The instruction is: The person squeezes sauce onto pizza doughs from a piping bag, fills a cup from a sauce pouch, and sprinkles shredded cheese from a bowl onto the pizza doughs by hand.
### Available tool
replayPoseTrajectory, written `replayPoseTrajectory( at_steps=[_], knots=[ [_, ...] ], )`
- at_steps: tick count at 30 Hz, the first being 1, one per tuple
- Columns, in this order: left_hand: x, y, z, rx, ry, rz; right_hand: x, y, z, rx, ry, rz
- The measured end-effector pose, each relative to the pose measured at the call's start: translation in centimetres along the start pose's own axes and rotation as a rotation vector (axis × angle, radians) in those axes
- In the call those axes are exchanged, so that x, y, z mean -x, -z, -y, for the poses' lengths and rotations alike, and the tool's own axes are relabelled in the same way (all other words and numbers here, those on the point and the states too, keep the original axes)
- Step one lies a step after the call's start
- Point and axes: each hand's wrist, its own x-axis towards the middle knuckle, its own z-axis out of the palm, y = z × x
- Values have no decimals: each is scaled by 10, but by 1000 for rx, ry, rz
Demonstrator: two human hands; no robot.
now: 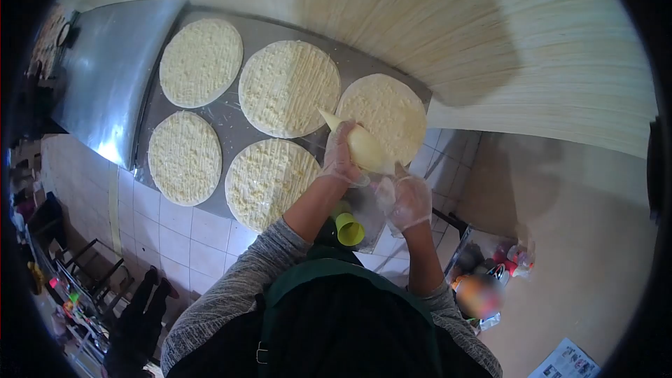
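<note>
A piping bag (364,148) full of pale yellow filling lies slanted between my hands, its narrow tip toward the upper left. My left hand (339,156), in a clear glove, is wrapped round the side of the bag near the tip. At the bag's rear end, my gloved right hand (406,201) is closed on the gathered plastic. Beneath and beyond the bag is a flat dough round (388,108) with a thin pale layer. Left of it, another round (289,87) bears rows of piped lines and crumbly white bits.
More topped rounds (201,63) lie on the grey metal table (227,113). A yellow-green cup (349,229) is near my body. A steel surface (115,77) adjoins at left, a wood-patterned wall (448,21) behind. Another person's legs (136,315) show at lower left.
</note>
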Motion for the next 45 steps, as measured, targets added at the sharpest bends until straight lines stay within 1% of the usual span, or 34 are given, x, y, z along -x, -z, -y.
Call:
replayPoseTrajectory(
  at_steps=[1,2,3,4,5,7,8,10,11,13,14,16,17,19,20,22,23,25,26,28,29,31,32,34,35,37,38,39,40,41,42,43,44,45],
  knots=[
    [2,-3,-1,-148,-27,-89,-12,-36,-12,-3,-8,14],
    [-3,1,5,-146,-17,-100,-31,-80,-27,-737,-319,-70],
    [-10,5,13,-70,9,-110,-43,-104,-36,-1465,-633,-162],
    [-17,7,16,8,30,-118,-60,-31,11,-741,-176,-591],
    [-21,6,12,17,30,-124,-69,-31,14,-740,-173,-581],
    [-29,5,2,-72,72,-113,-88,-35,17,-1712,-316,-604],
    [-40,10,-2,-67,72,-121,-98,-36,20,-1714,-321,-594],
    [-62,12,-16,57,117,83,-117,-36,28,-1577,-390,-565],
    [-73,12,-20,62,119,75,-128,-35,33,-1577,-397,-556],
    [-75,-18,-37,119,118,-32,-152,-32,42,-1517,-505,-737],
    [-93,-16,-39,127,119,-40,-164,-34,41,-1514,-510,-726],
    [-129,-11,-40,221,282,201,-187,-41,34,-1467,-466,-778],
    [-140,-12,-41,229,283,193,-198,-47,31,-1464,-471,-767],
    [-150,-17,-44,183,238,123,-214,-57,26,-1516,-252,-823],
    [-146,-12,-44,190,239,118,-209,-60,25,-1514,-257,-816],
    [-138,12,-37,260,257,34,-190,-58,30,-1204,-470,-577],
    [-129,26,-30,263,257,32,-177,-59,34,-1204,-471,-573],
    [-114,51,-16,207,206,-167,-156,-64,41,-1357,-478,-455],
    [-117,56,-14,209,206,-170,-156,-71,41,-1357,-479,-452],
    [-116,59,-12,274,227,-118,-154,-82,42,-1060,-470,-544],
    [-124,56,-13,274,231,-124,-159,-86,37,-1060,-477,-541],
    [-159,28,-28,187,257,-66,-188,-90,19,-1059,-432,-639],
    [-178,23,-27,189,255,-66,-200,-83,17,-1059,-430,-638],
    [-197,18,-25,85,219,43,-217,-57,19,-1403,-454,-616],
    [-196,24,-20,85,218,43,-211,-62,18,-1404,-453,-615],
    [-153,27,-16,292,252,-36,-188,-75,16,-1134,-387,-540],
    [-138,38,-12,332,326,-19,-180,-73,22,-1134,-388,-541],
    [-129,43,-9,332,328,-20,-172,-71,34,-1294,-441,-575],
    [-123,47,-6,314,300,-57,-168,-71,39,-1454,-494,-606],
    [-119,50,-3,296,273,-97,-166,-72,36,-1454,-500,-603],
    [-123,53,-2,199,211,-81,-165,-72,31,-1306,-479,-646],
    [-115,38,-9,196,215,-83,-165,-71,25,-1158,-454,-688],
    [-109,20,-17,34,180,-130,-167,-67,20,-1158,-455,-695],
    [-104,5,-22,-127,144,-176,-169,-61,15,-1187,-652,-717]
  ],
)
